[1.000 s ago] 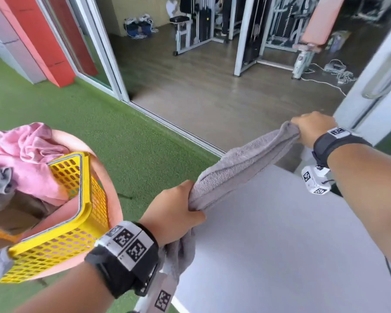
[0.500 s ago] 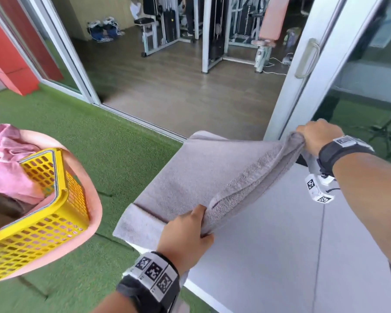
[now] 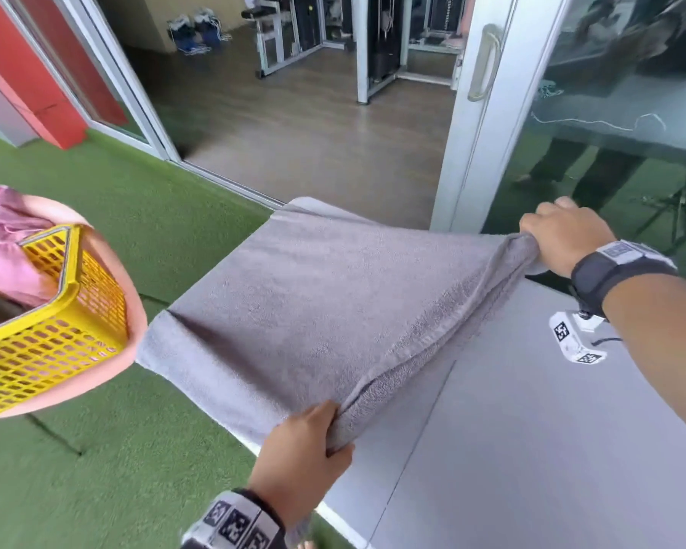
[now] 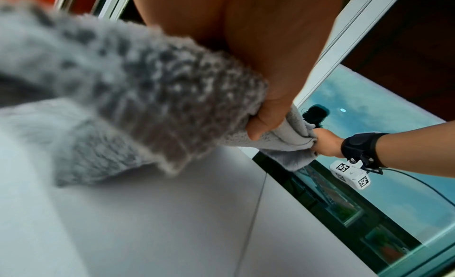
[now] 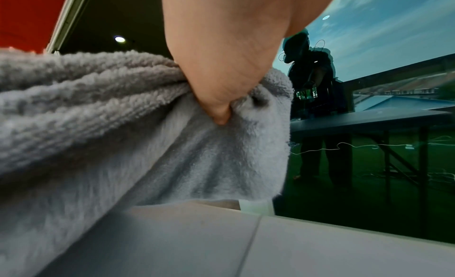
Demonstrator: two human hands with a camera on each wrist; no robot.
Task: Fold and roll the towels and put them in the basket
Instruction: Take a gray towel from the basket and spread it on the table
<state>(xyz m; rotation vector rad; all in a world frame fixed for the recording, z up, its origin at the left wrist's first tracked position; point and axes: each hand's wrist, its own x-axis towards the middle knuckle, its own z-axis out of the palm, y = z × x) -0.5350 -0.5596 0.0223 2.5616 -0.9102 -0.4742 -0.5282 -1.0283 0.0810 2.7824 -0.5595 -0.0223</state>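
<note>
Since earlier: grey towel (image 3: 313, 303) had spread wider over the desk (image 3: 531, 449).
Grip: left hand (image 3: 300, 455) and right hand (image 3: 563, 235) fingers clamped on corners.
Risk: far edge overhanging the desk could drag it off.

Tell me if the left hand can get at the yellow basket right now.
Probably not yet: the left hand is gripping the grey towel, so it is occupied. The path itself looks open, with the yellow basket off to its left.

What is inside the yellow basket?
The basket holds a pink cloth bunched at its far side and something dark below it. Its walls and the frame edge hide the rest.
</note>
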